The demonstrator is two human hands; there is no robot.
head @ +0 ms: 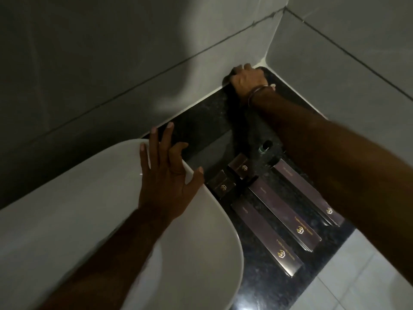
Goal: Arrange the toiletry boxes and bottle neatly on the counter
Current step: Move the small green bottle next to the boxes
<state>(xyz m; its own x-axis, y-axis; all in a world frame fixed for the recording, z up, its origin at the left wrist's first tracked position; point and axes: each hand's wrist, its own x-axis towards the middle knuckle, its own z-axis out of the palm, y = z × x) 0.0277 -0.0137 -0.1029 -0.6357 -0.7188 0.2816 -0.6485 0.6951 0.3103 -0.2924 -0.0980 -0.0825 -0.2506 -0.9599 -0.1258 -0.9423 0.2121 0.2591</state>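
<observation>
I see three long purple boxes lying flat on the dark speckled counter [201, 121], side by side and roughly parallel with narrow gaps between them: the nearest long box [266, 239] close to the basin, the middle long box [283, 214] beside it, and the far long box [306, 193] partly under my right forearm. Their near ends sit close to the counter's front edge, with pale floor tiles [357, 276] below. At the far ends of the long boxes are two small boxes: the left small box [222, 183] just beside the basin's rim, the right small box [240, 165] next to it. A small dark bottle [266, 147] stands upright just behind them, apart from the boxes.

My left hand [166, 173] rests on the rim of the white basin [78, 209], fingers spread wide, holding nothing. My right hand [248, 79] reaches to the back corner where the counter meets the grey tiled wall [111, 63], its fingers curled closed; whatever it grips is hidden, so I can't tell what it holds. A thin bangle [257, 92] circles that wrist.

Open counter lies between the bottle and the back wall, a bare dark strip running along the wall's white seam to the corner.
</observation>
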